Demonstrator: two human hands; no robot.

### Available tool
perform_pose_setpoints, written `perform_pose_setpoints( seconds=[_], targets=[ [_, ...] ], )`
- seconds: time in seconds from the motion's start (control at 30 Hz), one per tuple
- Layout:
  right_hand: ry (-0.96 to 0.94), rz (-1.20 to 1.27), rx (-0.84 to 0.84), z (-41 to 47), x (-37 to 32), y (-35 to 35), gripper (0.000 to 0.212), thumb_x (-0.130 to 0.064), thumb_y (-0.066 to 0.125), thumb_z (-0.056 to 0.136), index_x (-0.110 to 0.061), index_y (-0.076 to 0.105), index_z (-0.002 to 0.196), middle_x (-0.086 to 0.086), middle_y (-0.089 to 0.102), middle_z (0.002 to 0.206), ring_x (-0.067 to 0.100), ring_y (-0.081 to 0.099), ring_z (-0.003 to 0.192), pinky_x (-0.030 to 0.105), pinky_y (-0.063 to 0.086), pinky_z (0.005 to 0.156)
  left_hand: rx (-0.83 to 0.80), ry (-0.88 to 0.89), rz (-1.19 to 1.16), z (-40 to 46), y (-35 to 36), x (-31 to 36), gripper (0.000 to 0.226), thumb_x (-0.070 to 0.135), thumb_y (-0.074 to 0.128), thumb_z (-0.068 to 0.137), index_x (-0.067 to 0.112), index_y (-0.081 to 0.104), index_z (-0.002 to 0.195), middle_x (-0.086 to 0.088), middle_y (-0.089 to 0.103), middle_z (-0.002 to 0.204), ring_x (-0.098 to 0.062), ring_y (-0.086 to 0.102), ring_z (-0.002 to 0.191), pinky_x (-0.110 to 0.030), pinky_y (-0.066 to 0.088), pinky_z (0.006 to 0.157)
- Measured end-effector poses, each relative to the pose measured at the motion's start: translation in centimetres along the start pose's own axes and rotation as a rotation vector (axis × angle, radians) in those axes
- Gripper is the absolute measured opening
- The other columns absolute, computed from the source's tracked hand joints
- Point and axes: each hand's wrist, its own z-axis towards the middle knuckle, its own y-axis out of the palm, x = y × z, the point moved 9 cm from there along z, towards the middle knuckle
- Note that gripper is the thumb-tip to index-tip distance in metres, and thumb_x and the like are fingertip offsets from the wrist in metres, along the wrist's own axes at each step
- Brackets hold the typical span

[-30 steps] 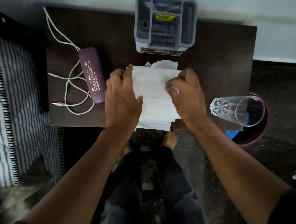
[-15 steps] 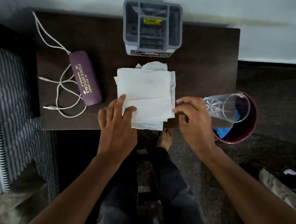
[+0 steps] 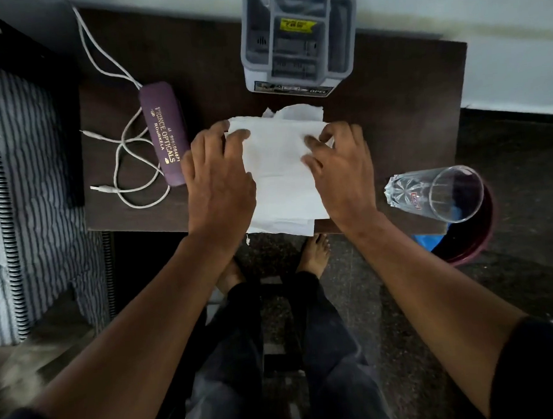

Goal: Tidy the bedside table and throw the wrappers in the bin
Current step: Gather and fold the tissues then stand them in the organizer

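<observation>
Your left hand and right hand press flat, fingers open, on the white tissues at frame centre on the worktop.

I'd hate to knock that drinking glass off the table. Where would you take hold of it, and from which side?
The glass lies on its side at the table's near right corner, its mouth jutting past the edge over the bin. I would probably wrap the right hand around its middle from above, since the round wall could roll under a sideways push.

Tissues lie mid-table; case left (over cable), organiser behind, glass right
</observation>
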Motion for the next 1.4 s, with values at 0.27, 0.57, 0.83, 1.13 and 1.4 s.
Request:
perform_pose_setpoints(
  seconds=[0.27, 0.57, 0.83, 1.13, 1.4],
  targets=[
    [0.004, 0.082, -0.077, -4.9, 0.8, -0.2, 0.035, 0.000, 0.078, 0.077, -0.013, 0.070, 0.109, 0.012, 0.054, 0.127, 0.031, 0.047, 0.120, 0.049, 0.047, 0.095, -0.008, -0.010, -0.003, -3.7, 0.2, -0.1, 0.040, 0.010, 0.061, 0.080, 0.019, 0.061, 0.118, -0.010, 0.038, 0.158, -0.031, 0.031, 0.149, -0.051, 0.022, 0.118],
    [0.069, 0.166, -0.067, -5.0, 1.5, -1.2, 0.043, 0.002, 0.068, 0.078, -0.014, 0.075, 0.116, 0.010, 0.055, 0.131, 0.030, 0.050, 0.122, 0.051, 0.048, 0.097, 0.104, -0.059, -0.186, -4.9, -0.5, -1.7, 0.030, 0.002, 0.059, 0.080, 0.018, 0.066, 0.104, -0.002, 0.060, 0.134, -0.028, 0.051, 0.128, -0.045, 0.034, 0.106],
    [0.032, 0.100, -0.217, -2.5, -0.6, 1.7, 0.035, -0.025, 0.068, 0.095, -0.019, 0.067, 0.129, 0.010, 0.052, 0.132, 0.028, 0.047, 0.124, 0.046, 0.046, 0.102, -0.098, -0.098, -0.081, -1.1, 2.4, -0.8, 0.035, 0.019, 0.062, 0.092, 0.025, 0.064, 0.127, -0.004, 0.053, 0.137, -0.028, 0.048, 0.127, -0.043, 0.040, 0.106],
    [0.682, 0.466, -0.061, -4.3, 5.0, 1.0, 0.038, -0.016, 0.060, 0.095, -0.007, 0.062, 0.132, 0.014, 0.055, 0.130, 0.024, 0.055, 0.118, 0.032, 0.047, 0.104, -0.038, -0.491, -0.495, -0.4, 3.3, -3.0, 0.065, 0.020, 0.064, 0.088, 0.011, 0.045, 0.149, -0.011, 0.041, 0.149, -0.029, 0.038, 0.139, -0.041, 0.035, 0.118],
    [0.699, 0.560, -0.159, -3.2, 3.9, 1.7, 0.024, -0.010, 0.057, 0.090, -0.010, 0.076, 0.106, 0.015, 0.068, 0.108, 0.021, 0.065, 0.091, 0.026, 0.048, 0.077, -0.143, -0.518, -0.590, 0.0, 4.3, -2.1, 0.063, 0.020, 0.063, 0.090, 0.015, 0.045, 0.150, -0.009, 0.037, 0.148, -0.029, 0.038, 0.140, -0.038, 0.037, 0.118]
  ],
)
